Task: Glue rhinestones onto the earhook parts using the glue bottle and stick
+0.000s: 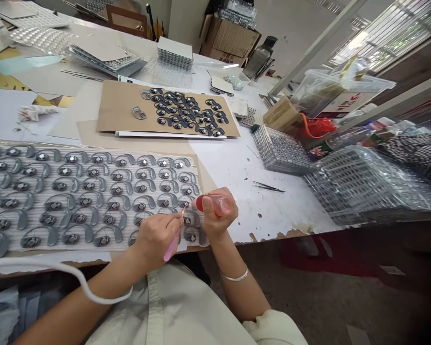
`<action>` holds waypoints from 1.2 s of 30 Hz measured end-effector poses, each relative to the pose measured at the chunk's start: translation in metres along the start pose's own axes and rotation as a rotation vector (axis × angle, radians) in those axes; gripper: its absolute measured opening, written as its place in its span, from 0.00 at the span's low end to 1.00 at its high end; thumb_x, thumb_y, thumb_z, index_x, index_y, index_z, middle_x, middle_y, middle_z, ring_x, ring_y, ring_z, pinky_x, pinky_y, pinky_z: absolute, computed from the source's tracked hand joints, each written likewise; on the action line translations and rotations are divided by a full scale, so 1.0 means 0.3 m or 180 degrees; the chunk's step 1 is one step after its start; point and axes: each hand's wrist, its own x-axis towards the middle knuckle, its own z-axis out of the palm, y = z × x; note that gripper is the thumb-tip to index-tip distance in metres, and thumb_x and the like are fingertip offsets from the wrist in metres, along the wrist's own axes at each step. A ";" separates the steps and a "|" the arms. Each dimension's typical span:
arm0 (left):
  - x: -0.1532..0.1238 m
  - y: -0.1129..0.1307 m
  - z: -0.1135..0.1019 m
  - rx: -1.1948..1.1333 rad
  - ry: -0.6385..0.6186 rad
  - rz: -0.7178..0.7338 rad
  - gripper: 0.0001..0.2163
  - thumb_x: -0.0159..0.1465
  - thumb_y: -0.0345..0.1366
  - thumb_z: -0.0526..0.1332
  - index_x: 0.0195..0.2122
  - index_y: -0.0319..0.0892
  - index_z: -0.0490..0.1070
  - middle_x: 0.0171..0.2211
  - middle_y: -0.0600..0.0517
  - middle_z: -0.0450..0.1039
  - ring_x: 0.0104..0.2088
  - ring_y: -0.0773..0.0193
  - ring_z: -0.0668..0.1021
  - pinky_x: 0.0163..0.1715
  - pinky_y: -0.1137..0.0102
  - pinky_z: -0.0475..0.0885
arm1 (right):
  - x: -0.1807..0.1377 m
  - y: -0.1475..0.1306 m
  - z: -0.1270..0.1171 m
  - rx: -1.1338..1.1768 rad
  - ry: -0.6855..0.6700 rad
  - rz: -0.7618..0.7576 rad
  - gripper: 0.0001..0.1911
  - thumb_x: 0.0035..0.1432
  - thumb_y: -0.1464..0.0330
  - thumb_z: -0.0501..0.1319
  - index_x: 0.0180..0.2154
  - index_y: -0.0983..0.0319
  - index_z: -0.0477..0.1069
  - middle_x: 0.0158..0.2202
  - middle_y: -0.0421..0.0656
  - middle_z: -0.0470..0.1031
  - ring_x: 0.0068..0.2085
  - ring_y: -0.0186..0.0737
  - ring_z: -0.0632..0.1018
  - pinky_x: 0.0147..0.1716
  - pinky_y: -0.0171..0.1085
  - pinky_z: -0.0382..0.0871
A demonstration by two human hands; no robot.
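Note:
My left hand (157,235), fingers pinched, holds a thin stick tool with a pink handle (170,249) and a pale, pointed tip. The tip is at one of the grey ear-hook parts (185,204) near the right end of a ribbed white sheet (127,230). Wrapped in my right hand (215,225) is a small clear squeeze bottle (223,205) with a red top, tilted so its nozzle points left toward the same part. Rows of similar ear-hook parts, each with a dark round centre, cover the sheet.
Behind the sheet, a brown board (118,103) carries many dark ear-hook parts. Tweezers (268,186) lie to the right, near stacked clear plastic trays (373,182). A plastic bin (345,91) stands behind them. A white cord (68,268) runs across my left forearm.

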 end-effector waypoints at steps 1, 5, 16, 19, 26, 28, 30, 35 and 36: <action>0.002 0.000 -0.001 0.0001 -0.0004 -0.0002 0.05 0.63 0.24 0.55 0.36 0.37 0.69 0.34 0.47 0.79 0.34 0.62 0.81 0.32 0.69 0.78 | 0.000 0.000 0.000 0.0011 0.0019 -0.0022 0.07 0.54 0.66 0.63 0.28 0.61 0.67 0.25 0.40 0.69 0.25 0.35 0.72 0.24 0.37 0.67; 0.007 0.000 -0.001 -0.0001 0.0011 -0.0013 0.04 0.63 0.24 0.56 0.35 0.37 0.69 0.34 0.47 0.79 0.34 0.62 0.81 0.33 0.69 0.78 | 0.003 -0.006 -0.002 -0.0026 0.0040 -0.0051 0.07 0.54 0.67 0.63 0.27 0.61 0.67 0.24 0.39 0.69 0.25 0.34 0.72 0.24 0.37 0.67; 0.014 0.008 -0.012 0.0001 -0.0046 -0.0077 0.05 0.63 0.26 0.55 0.33 0.38 0.70 0.32 0.47 0.79 0.33 0.62 0.81 0.33 0.70 0.77 | -0.001 -0.003 -0.008 0.0016 -0.0038 -0.0147 0.09 0.54 0.69 0.63 0.24 0.60 0.67 0.23 0.40 0.70 0.25 0.36 0.71 0.25 0.39 0.67; 0.018 0.009 -0.014 -0.0035 -0.0037 -0.0131 0.06 0.63 0.25 0.55 0.34 0.38 0.70 0.32 0.47 0.78 0.33 0.62 0.81 0.33 0.69 0.77 | -0.002 -0.003 -0.010 0.0048 -0.0066 -0.0166 0.08 0.54 0.70 0.63 0.25 0.60 0.66 0.23 0.39 0.70 0.25 0.35 0.71 0.26 0.39 0.67; 0.026 0.015 -0.017 -0.0103 -0.0196 -0.0317 0.06 0.63 0.26 0.54 0.34 0.39 0.70 0.30 0.48 0.78 0.32 0.62 0.80 0.33 0.69 0.75 | 0.001 -0.010 -0.013 0.0184 -0.0126 -0.0253 0.07 0.53 0.72 0.63 0.26 0.60 0.66 0.23 0.39 0.69 0.25 0.35 0.71 0.26 0.38 0.66; 0.032 0.014 -0.025 -0.0108 -0.0299 -0.0401 0.06 0.63 0.26 0.54 0.34 0.39 0.70 0.29 0.49 0.77 0.29 0.62 0.80 0.29 0.70 0.73 | 0.002 -0.011 -0.014 0.0188 -0.0146 -0.0299 0.07 0.53 0.71 0.63 0.26 0.60 0.66 0.22 0.38 0.69 0.25 0.35 0.70 0.25 0.38 0.66; 0.042 0.008 -0.036 -0.0170 -0.0438 -0.0525 0.06 0.63 0.28 0.55 0.34 0.39 0.71 0.28 0.50 0.77 0.28 0.62 0.79 0.28 0.70 0.72 | 0.003 -0.012 -0.014 0.0179 -0.0198 -0.0323 0.08 0.54 0.70 0.63 0.26 0.60 0.65 0.22 0.38 0.68 0.24 0.34 0.70 0.24 0.38 0.65; 0.070 -0.029 -0.064 -0.0456 -0.0736 -0.0819 0.05 0.62 0.31 0.57 0.33 0.41 0.73 0.28 0.52 0.77 0.28 0.63 0.79 0.26 0.72 0.68 | 0.000 -0.010 -0.015 0.0160 -0.0215 -0.0214 0.07 0.54 0.69 0.63 0.26 0.60 0.66 0.22 0.39 0.69 0.25 0.35 0.70 0.25 0.39 0.67; 0.075 -0.038 -0.067 -0.0514 -0.0784 -0.0870 0.05 0.61 0.32 0.58 0.33 0.42 0.73 0.29 0.52 0.77 0.28 0.63 0.79 0.26 0.72 0.68 | 0.000 -0.010 -0.015 0.0150 -0.0199 -0.0198 0.07 0.54 0.69 0.63 0.26 0.60 0.66 0.22 0.39 0.69 0.25 0.36 0.71 0.25 0.39 0.67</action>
